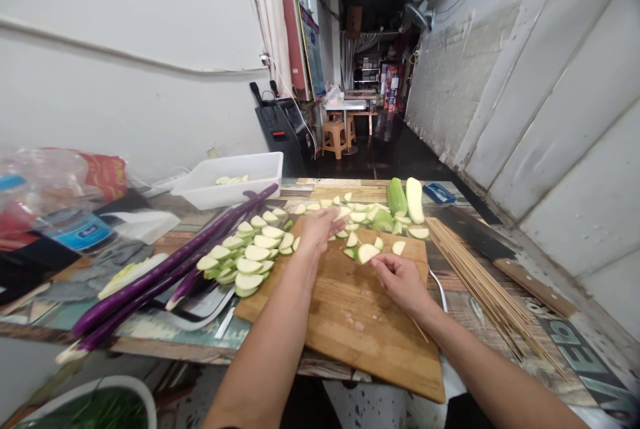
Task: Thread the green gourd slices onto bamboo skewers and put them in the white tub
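My left hand [320, 228] is at the far part of the wooden cutting board [350, 312], its fingers closed on a pale green-skinned zucchini slice [343, 214]. My right hand [401, 280] is closed over the board, pinching a thin bamboo skewer [421, 330] whose lower end shows below the palm. Right by its fingertips is a half-round zucchini slice [368, 254]; whether the skewer passes through it I cannot tell. Loose slices lie around both hands. Left of the board, overlapping rows of zucchini slices [253, 259] rest on a metal tray [213, 316].
Long purple eggplants [165, 276] lie at the left, before a white plastic tub [235, 179]. Zucchini pieces [397, 197] sit at the back. On the right are a bundle of bamboo skewers [475, 282], a large knife [533, 286] and a blue dish [439, 194].
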### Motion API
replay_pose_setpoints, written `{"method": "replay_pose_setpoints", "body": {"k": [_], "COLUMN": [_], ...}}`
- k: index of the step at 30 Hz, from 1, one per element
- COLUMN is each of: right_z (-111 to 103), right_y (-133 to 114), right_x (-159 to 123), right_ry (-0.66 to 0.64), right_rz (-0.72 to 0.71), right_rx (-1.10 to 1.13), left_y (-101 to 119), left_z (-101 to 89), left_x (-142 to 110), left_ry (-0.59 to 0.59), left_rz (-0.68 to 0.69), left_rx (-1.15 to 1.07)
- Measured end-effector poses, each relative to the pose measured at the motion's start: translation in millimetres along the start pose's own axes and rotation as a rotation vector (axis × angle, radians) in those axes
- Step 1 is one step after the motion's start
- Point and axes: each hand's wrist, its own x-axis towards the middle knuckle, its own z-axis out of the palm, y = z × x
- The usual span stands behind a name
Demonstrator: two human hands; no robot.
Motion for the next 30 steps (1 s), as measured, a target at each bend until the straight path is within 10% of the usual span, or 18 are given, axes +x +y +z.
{"method": "replay_pose_setpoints", "body": {"k": [23,30], "right_z": [-1.7,2.6], "right_y": [-1.4,-1.6], "right_x": [1.4,6.0], "right_ry": [0.066,-0.016], "right_rz": [-0.103,0.053], "right_rx": [-0.112,0.099], "left_y": [-5.5,-5.8], "left_z": [5.7,5.4], "left_x": [-3.1,-3.3], "left_ry": [-0.045,-0.101], "left_rz": [-0.037,-0.074], "left_rx": [0.05,-0.02]}}
